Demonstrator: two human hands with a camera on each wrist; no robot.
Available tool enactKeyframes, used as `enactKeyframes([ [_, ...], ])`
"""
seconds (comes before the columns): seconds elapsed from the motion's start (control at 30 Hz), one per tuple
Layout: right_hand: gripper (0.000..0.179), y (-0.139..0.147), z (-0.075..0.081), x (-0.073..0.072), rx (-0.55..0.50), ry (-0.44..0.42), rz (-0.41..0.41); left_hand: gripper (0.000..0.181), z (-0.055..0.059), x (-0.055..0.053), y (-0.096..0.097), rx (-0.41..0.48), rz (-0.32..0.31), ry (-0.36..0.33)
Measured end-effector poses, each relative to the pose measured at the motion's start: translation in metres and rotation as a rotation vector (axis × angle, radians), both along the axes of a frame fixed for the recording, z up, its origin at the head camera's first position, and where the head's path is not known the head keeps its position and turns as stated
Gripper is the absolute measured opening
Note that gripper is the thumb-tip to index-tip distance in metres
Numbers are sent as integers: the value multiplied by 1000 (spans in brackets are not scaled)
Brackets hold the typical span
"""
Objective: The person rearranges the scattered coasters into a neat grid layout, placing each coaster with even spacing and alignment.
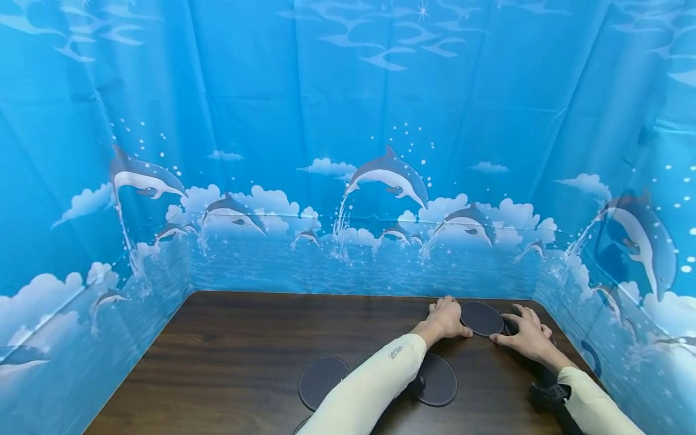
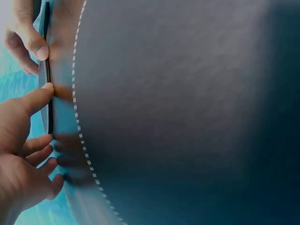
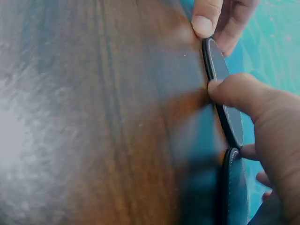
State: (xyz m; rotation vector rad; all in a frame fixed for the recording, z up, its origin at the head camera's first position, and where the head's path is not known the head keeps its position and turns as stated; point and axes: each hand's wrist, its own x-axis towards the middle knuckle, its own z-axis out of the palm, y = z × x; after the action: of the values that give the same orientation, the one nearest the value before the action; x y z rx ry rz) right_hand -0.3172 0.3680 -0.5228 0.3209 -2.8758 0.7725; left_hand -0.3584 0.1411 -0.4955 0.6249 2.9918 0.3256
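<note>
A round dark coaster lies near the back right edge of the table, between both hands. My left hand grips its left side, thumb at the near edge; in the left wrist view the thumb and fingers bracket the rim. From the right, my right hand holds the same coaster, its thumb against the near rim. Right beside it, a second stitched coaster shows in the right wrist view, partly hidden beneath the right hand in the head view.
Closer in lie more coasters: one at left, one at right, others partly covered by the left sleeve. One stitched coaster fills the left wrist view. Dolphin-print cloth stands around the brown table.
</note>
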Motion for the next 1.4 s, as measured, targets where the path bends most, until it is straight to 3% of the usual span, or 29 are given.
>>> enactKeyframes([
  [0.17,80,-8,-10,5,-43,38,12,56,-7,7,-9,46,20,18],
  [0.3,77,-17,-14,12,-90,92,-3,62,-6,9,-23,35,-11,36],
  [0.53,68,-35,-5,38,-196,215,-12,61,14,22,-53,117,-118,105],
  [0.73,61,-63,11,67,-280,293,29,59,41,59,-90,122,-165,174],
  [1.0,61,-114,31,104,-371,292,108,58,64,121,-143,207,-80,196],
  [1.17,61,-141,40,122,-392,314,165,58,68,152,-178,266,-52,189],
  [1.4,65,-176,44,137,-412,338,246,58,72,183,-218,326,-22,209],
])
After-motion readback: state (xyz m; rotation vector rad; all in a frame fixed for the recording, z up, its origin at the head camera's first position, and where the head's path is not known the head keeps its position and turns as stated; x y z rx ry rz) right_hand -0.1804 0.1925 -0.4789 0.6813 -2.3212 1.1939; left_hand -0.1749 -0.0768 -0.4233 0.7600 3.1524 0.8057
